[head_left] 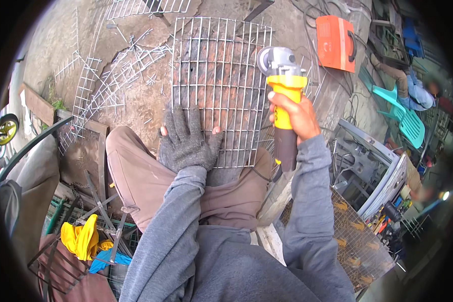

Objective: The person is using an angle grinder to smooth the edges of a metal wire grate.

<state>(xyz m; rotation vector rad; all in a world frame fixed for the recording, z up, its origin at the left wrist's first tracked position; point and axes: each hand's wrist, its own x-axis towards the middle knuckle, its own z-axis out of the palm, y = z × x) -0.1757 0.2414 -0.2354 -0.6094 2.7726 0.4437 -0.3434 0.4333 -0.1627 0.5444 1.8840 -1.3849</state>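
Note:
A welded wire mesh panel [221, 63] lies before me over a dark, rusty-brown surface, its near edge between my knees. My left hand [189, 143], in a grey knit glove with bare fingertips showing, lies flat on the panel's near left side with its fingers spread. My bare right hand [307, 120] is wrapped round a yellow and black angle grinder [283, 121]. The grinder is held upright in the view at the mesh's right edge, its grey head and disc [263, 60] pointing away from me. Whether the disc touches a wire, I cannot tell.
Cut mesh strips and wire bits [121, 75] litter the ground at left. An orange machine [334, 44] with cables stands at far right. Beyond it are a teal plastic chair [411, 126] and a person [419, 93]. Yellow cloth [80, 237] hangs on metal frames at near left.

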